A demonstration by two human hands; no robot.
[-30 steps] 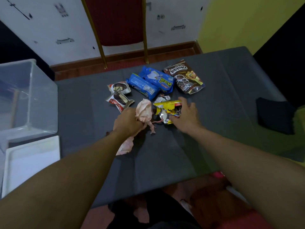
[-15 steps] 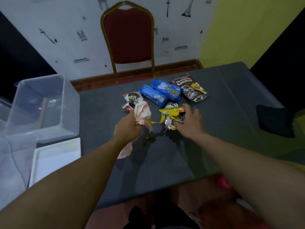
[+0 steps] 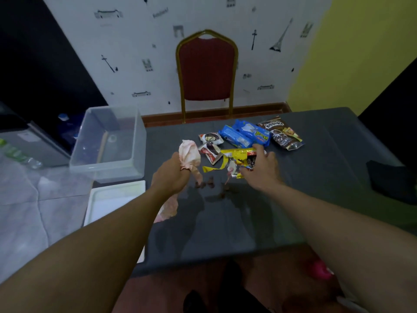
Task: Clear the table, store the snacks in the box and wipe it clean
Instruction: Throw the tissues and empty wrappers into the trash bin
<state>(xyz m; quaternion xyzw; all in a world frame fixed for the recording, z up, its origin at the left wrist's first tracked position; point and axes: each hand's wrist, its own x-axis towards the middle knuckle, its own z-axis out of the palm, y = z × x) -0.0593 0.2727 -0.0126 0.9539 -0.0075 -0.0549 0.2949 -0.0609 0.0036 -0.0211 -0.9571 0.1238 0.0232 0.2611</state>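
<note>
My left hand (image 3: 172, 177) is closed around a crumpled pink cloth (image 3: 189, 154), held just above the grey table (image 3: 225, 222). My right hand (image 3: 261, 170) grips a torn yellow snack wrapper (image 3: 237, 154), lifted slightly off the table. Brown crumbs (image 3: 204, 184) lie scattered beneath both hands. Behind them lie two red-and-white wrappers (image 3: 211, 145), two blue snack packs (image 3: 246, 135) and a brown cereal pouch (image 3: 281, 133). A clear plastic box (image 3: 108, 143) stands at the table's left edge.
A white lid (image 3: 112, 202) lies below the box, beside the table. A dark cloth (image 3: 388, 179) rests on the table's right side. A red chair (image 3: 206, 71) stands behind the table against the wall. Something pink (image 3: 319, 269) sits on the floor.
Both hands have risen off the table with the cloth and the yellow wrapper, which exposes brown crumbs underneath. The head has tilted up, so more of the wall and chair shows.
</note>
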